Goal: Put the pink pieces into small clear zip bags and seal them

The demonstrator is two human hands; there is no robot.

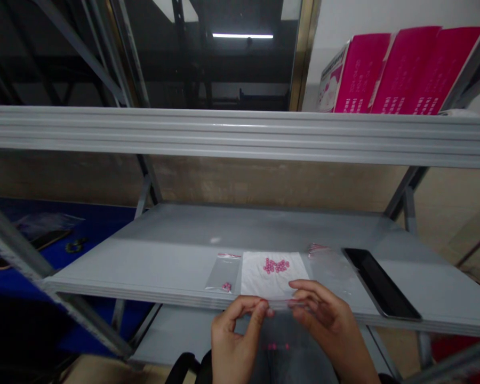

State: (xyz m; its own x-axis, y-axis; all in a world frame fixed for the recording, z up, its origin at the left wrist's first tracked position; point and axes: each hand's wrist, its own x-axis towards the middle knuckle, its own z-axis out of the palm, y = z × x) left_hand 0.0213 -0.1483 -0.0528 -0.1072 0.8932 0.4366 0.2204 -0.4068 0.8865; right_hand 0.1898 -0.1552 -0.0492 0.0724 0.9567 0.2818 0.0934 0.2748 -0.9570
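**Handling a clear bag, bead work partway**

Left hand (236, 333) pinches the edge of a clear bag (279, 326) between thumb and forefinger, in front of the shelf lip. Right hand (332, 322) has curled fingers at the other end of that edge; blurry from where I watch, so I can't tell if they grip or just touch. Low in the film I get a few pink spots (287, 346), probably beads, too smeared to count.

Just beyond the hands, on the grey shelf (164, 256): white cloth or tissue (252, 274) with a loose cluster of pink beads (276, 265). Left of it, a small zip bag (218, 276) lies flat, a few pink beads near its bottom. Right of it, another clear bag (332, 269), no beads I can make out, then a dark tablet or phone (384, 282).

Progress, my judgement: partway. Done: small zip bag has its few beads; held bag seems to have some too. Left: held bag's seal, which I can't confirm as closed, and the cluster, loose on the white sheet.

Farther out: pink boxes (408, 72) up top.
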